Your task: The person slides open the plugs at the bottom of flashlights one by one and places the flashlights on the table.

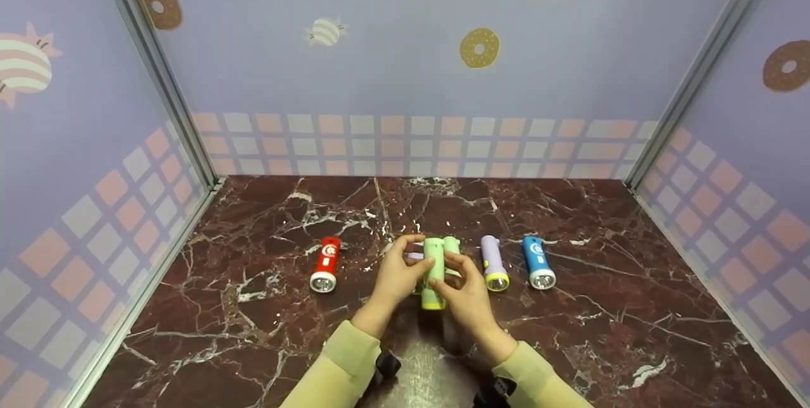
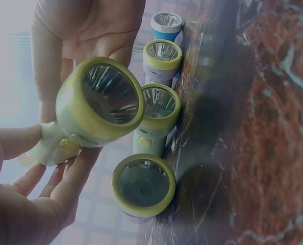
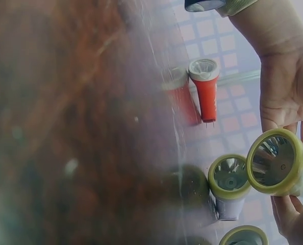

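Both our left hand [image 1: 397,274] and our right hand [image 1: 467,293] have fingers clamped on a green flashlight [image 1: 438,271] above the table [image 1: 240,357], right of the red flashlight [image 1: 326,263].

Tabletop [image 1: 607,345]: dark red-brown stone look, white veining, glossy, light glare at middle of near edge. Lilac panels on three sides: back wall [image 1: 392,85], left wall [image 1: 69,136], right wall [image 1: 753,142]. Donut and candy prints up top, pink/white check band [image 1: 424,145] low down. Grey metal posts [image 1: 157,60] at both far corners.
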`<move>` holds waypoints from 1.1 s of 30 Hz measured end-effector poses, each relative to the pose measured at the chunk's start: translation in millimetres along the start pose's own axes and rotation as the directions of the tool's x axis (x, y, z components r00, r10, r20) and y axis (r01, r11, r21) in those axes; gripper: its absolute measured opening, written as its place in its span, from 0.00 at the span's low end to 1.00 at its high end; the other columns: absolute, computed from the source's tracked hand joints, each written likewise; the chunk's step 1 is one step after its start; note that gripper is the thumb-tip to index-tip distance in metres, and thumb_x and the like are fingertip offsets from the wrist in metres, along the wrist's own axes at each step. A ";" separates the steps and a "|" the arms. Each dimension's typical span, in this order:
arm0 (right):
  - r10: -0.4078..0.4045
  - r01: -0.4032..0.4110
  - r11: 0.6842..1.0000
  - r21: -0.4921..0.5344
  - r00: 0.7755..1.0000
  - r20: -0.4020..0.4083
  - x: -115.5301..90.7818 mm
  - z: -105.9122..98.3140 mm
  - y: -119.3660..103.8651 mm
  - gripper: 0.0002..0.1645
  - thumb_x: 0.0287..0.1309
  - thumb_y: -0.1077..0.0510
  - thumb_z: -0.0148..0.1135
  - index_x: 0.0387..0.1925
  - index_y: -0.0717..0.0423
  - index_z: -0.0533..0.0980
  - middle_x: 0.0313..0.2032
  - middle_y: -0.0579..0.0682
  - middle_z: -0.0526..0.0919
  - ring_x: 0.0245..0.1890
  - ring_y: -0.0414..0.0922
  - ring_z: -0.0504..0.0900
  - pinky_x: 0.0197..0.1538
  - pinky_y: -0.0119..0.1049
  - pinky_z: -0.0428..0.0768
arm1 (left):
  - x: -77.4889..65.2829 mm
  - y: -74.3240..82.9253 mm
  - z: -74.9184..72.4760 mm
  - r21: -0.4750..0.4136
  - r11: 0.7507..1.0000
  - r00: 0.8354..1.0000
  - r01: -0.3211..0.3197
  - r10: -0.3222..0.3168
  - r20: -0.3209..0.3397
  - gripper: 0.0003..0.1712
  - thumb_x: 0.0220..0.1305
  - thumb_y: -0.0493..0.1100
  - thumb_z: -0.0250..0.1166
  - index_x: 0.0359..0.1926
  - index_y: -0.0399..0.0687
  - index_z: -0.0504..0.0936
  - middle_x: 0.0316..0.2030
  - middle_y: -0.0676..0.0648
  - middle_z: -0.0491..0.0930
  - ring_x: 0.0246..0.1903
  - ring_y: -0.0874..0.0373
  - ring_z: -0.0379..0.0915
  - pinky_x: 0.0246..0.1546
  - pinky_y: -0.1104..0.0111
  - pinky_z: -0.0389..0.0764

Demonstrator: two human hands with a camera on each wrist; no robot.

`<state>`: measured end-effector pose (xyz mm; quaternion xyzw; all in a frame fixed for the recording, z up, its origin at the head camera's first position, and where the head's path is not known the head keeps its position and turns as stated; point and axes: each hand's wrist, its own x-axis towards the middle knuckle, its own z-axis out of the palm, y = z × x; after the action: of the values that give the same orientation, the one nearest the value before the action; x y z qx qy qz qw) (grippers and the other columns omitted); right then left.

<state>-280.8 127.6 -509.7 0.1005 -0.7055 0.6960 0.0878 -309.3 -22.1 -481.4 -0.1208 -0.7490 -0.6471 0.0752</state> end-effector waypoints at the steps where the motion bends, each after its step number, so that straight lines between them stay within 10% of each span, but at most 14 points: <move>1: 0.002 -0.002 1.000 0.002 1.000 -0.001 -0.2 -0.1 0.2 0.33 0.59 0.72 0.66 0.65 0.74 0.66 0.61 0.75 0.75 0.53 0.63 0.84 0.48 0.33 0.86 | -0.1 -0.6 0.0 0.003 1.000 1.000 -0.003 0.003 0.001 0.27 0.60 0.32 0.70 0.59 0.29 0.75 0.48 0.28 0.82 0.42 0.36 0.84 0.42 0.59 0.88; 33: 0.020 -0.020 1.000 -0.003 1.000 -0.012 -1.7 1.2 3.5 0.32 0.57 0.72 0.67 0.63 0.73 0.69 0.60 0.74 0.77 0.53 0.61 0.84 0.48 0.32 0.85 | -0.8 2.4 -6.0 0.076 0.997 0.997 -0.027 0.022 0.068 0.30 0.62 0.39 0.73 0.64 0.38 0.75 0.53 0.30 0.81 0.45 0.40 0.83 0.43 0.57 0.88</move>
<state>-280.0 126.4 -513.5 0.0891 -0.7071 0.6963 0.0854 -308.1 -27.7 -478.4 -0.1486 -0.7740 -0.6123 0.0624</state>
